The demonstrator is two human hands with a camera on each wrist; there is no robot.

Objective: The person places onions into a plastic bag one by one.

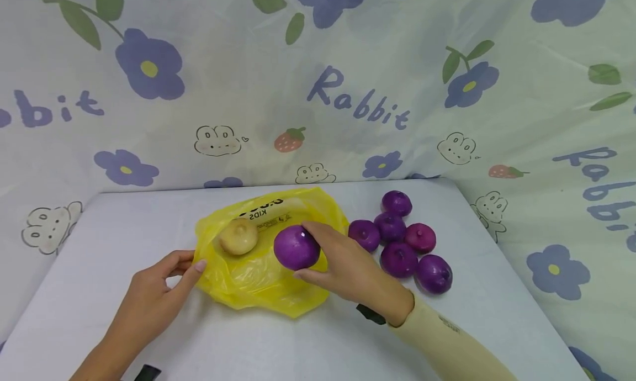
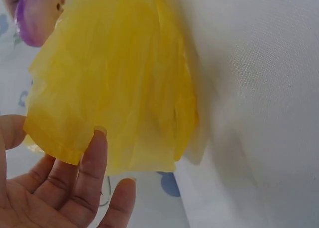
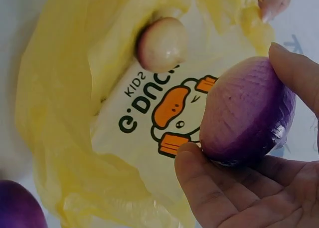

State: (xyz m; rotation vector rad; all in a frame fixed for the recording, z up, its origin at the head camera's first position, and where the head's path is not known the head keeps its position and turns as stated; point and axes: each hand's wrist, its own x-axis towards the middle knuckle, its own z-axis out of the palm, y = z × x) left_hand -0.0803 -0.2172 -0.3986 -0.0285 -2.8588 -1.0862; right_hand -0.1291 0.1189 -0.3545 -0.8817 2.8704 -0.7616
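Note:
A yellow plastic bag (image 1: pixel 293 292) lies spread on the table with its mouth towards me. Between thumb and fingers, my left hand (image 1: pixel 156 292) pinches the bag's left edge; the left wrist view shows the thin film (image 2: pixel 124 88) at the fingertips. Inside the bag sits an onion (image 1: pixel 239 237) that looks pale from above. My right hand (image 1: pixel 343 265) holds a purple onion (image 1: pixel 296 247) over the bag opening, thumb on one side and fingers on the other. From the right wrist, this onion (image 3: pixel 244 113) looks paler on one side, and the bag's duck print (image 3: pixel 172 108) shows behind it.
Several purple onions (image 1: pixel 399 259) are grouped on the white table (image 1: pixel 228 348), to the right of the bag and close to my right forearm. A patterned cloth (image 1: pixel 248 94) with flowers and rabbits hangs behind the table's back edge.

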